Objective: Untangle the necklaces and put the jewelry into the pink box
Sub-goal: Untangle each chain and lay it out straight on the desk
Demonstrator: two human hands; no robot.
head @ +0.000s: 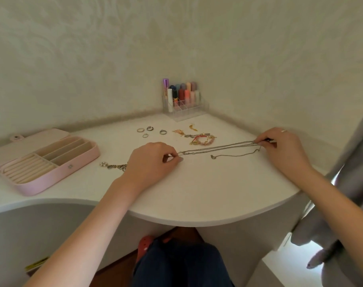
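Thin silver necklace chains (216, 147) are stretched across the white table between my hands. My left hand (151, 159) pinches their left end. My right hand (280, 145) pinches their right end, and one loose chain (234, 155) sags from it onto the table. The open pink box (46, 160) lies at the left with cream compartments inside. Several rings (149, 131) lie behind my left hand. A pile of gold and red bracelets (199, 137) lies behind the chains. A chunky silver bracelet (113, 166) sits just left of my left wrist.
A clear organizer with coloured lipsticks (182, 100) stands in the back corner against the wall. The table's curved front edge (197, 222) runs below my arms. A grey curtain (352, 183) hangs at the right.
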